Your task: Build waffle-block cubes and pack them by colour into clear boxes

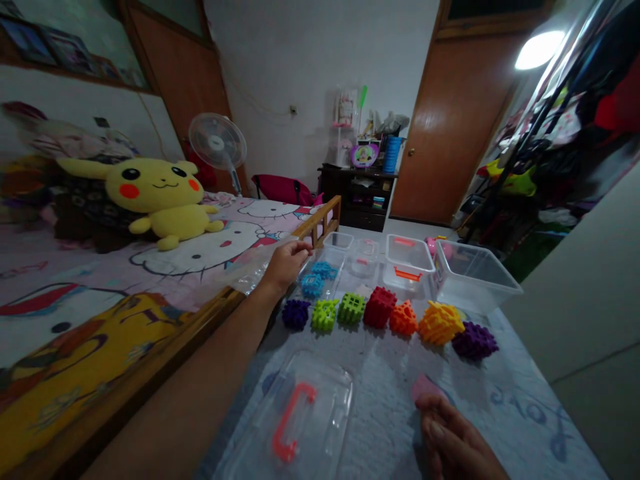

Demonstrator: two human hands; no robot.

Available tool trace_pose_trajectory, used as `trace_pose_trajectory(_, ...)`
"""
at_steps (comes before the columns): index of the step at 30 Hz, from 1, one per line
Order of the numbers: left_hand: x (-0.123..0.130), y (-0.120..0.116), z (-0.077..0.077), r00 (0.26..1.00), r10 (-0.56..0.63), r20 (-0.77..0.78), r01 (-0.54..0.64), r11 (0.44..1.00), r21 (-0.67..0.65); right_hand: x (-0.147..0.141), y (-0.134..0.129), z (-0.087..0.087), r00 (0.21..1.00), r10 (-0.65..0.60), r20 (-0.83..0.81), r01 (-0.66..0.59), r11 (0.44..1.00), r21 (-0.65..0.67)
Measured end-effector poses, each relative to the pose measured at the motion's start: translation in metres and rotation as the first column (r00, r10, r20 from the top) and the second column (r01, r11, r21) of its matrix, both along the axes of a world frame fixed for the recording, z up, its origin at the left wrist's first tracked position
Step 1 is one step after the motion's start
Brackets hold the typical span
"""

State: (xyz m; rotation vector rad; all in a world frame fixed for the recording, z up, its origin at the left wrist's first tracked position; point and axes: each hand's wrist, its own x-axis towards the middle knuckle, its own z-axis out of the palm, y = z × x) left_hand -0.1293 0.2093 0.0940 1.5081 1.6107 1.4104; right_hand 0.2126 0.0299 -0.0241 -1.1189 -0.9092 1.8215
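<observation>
My left hand (pixel 286 263) reaches far forward, its fingers curled at the rim of a clear plastic box (pixel 323 277) holding blue spiky building blocks (pixel 313 285). A row of several textured toy blocks runs across the white cloth (pixel 380 380), from a dark purple block (pixel 295 314) through green, red, orange and yellow ones to a purple block (pixel 474 340). My right hand (pixel 453 437) lies near the front, its fingertips together against a pink block (pixel 425 388). Left of it lies a clear lid with an orange-red handle (pixel 293 423).
Behind the row stand more clear boxes with orange handles (pixel 405 263), and a large clear box (pixel 473 277) sits at the right. A wooden bed rail (pixel 150 360) runs along the left, beside a bed with a yellow plush toy (pixel 160 197). Further back stand a fan (pixel 217 141) and a dark shelf (pixel 357 197).
</observation>
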Motion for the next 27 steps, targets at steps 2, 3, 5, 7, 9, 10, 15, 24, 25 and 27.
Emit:
trace_pose_trajectory(2,-0.004,-0.031,0.004,1.0,-0.007,0.016,0.007,1.0,-0.008,-0.001,-0.001,0.003,0.997,-0.011,0.075,0.01,1.0,0.018)
trace_pose_trajectory(3,-0.005,-0.049,0.003,0.998,-0.06,0.016,0.061,0.997,-0.042,-0.002,-0.001,0.006,0.993,0.004,0.118,-0.008,0.999,0.036)
trace_pose_trajectory(5,-0.005,-0.085,-0.006,0.991,-0.131,-0.035,0.126,0.985,-0.119,-0.004,-0.001,0.016,0.979,0.059,0.194,-0.077,0.993,0.089)
trace_pose_trajectory(7,-0.003,-0.118,-0.022,0.989,-0.12,-0.092,0.103,0.979,-0.175,-0.007,0.003,0.034,0.96,0.108,0.26,-0.151,0.977,0.153)
trace_pose_trajectory(9,-0.001,-0.144,-0.041,0.98,-0.081,-0.183,0.043,0.978,-0.202,-0.011,0.014,0.057,0.931,0.115,0.347,-0.203,0.952,0.227)
trace_pose_trajectory(10,0.0,-0.153,-0.051,0.976,-0.06,-0.21,0.014,0.977,-0.212,-0.014,0.023,0.07,0.907,0.102,0.41,-0.224,0.938,0.264)
trace_pose_trajectory(15,0.005,-0.173,-0.087,0.971,-0.045,-0.233,-0.02,0.962,-0.271,-0.044,0.104,0.126,0.7,-0.164,0.695,-0.386,0.732,0.562)
trace_pose_trajectory(24,-0.005,-0.173,-0.105,1.0,-0.003,0.008,0.006,0.93,-0.368,-0.118,0.251,0.136,0.176,-0.356,0.918,-0.698,0.612,0.372)
trace_pose_trajectory(25,-0.008,-0.173,-0.106,0.999,-0.009,0.033,0.021,0.926,-0.377,-0.125,0.262,0.131,0.152,-0.353,0.923,-0.707,0.613,0.351)
trace_pose_trajectory(27,-0.012,-0.173,-0.109,0.998,-0.002,0.061,0.026,0.917,-0.397,-0.135,0.281,0.12,0.113,-0.349,0.93,-0.728,0.608,0.317)
